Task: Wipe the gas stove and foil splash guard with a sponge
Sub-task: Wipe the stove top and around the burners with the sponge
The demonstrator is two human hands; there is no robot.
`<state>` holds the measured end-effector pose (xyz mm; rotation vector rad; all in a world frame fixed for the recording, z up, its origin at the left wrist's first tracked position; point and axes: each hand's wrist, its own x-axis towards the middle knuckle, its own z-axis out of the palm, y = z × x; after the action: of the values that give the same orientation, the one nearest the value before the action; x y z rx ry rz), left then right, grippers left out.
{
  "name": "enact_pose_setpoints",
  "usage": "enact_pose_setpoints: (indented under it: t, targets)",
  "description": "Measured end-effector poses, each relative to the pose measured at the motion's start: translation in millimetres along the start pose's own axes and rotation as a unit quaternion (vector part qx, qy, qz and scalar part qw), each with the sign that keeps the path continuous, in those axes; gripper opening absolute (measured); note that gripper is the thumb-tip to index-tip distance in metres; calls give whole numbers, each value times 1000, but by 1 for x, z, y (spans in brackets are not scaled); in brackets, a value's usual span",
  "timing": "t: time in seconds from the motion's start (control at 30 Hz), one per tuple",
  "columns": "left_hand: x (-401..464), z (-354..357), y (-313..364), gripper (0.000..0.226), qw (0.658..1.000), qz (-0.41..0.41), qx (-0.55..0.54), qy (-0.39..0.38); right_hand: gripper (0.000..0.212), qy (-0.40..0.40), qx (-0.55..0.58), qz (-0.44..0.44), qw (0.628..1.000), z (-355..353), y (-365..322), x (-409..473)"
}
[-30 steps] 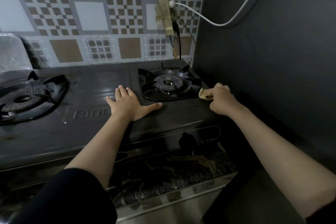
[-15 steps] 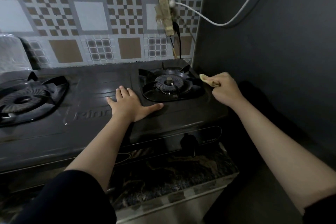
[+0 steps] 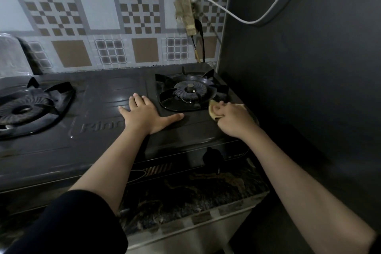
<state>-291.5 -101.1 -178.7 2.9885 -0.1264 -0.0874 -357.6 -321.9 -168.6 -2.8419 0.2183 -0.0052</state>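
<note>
Two hands on the gas stove: left hand flat, bracing beside the right burner; right hand grasping the yellow sponge at that burner's front-right corner. Stove-top wiping underway; foil splash guard behind the burner likely needs an upward reach next.

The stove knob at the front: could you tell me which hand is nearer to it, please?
Right. The right hand grips the sponge above the knob, slightly to its right; the left hand rests flat further left.

sponge mostly under right hand
</note>
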Motion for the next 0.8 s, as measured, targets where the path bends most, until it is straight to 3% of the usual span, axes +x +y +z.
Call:
enact_pose_setpoints:
  t: [0.13, 0.27, 0.43, 0.57, 0.8]
  targets:
    - [-2, -1, 2, 144, 1000, -3, 1, -1, 54, -32, 39, -62, 997, 3, -14, -9]
    - [-3, -2, 1, 144, 1000, -2, 1, -3, 55, -73, 197, -86, 974, -23, 1, -9]
    - [-3, -2, 1, 145, 1000, -4, -3, -10, 47, 38, 381, 10, 924, -70, 23, 15]
    - [-1, -2, 1, 146, 1000, -8, 0, -9, 38, 142, 348, 28, 926, -86, 34, 66]
    - [1, -1, 2, 146, 1000, -25, 6, -6, 18, 133, 245, 5, 960, -93, 20, 156]
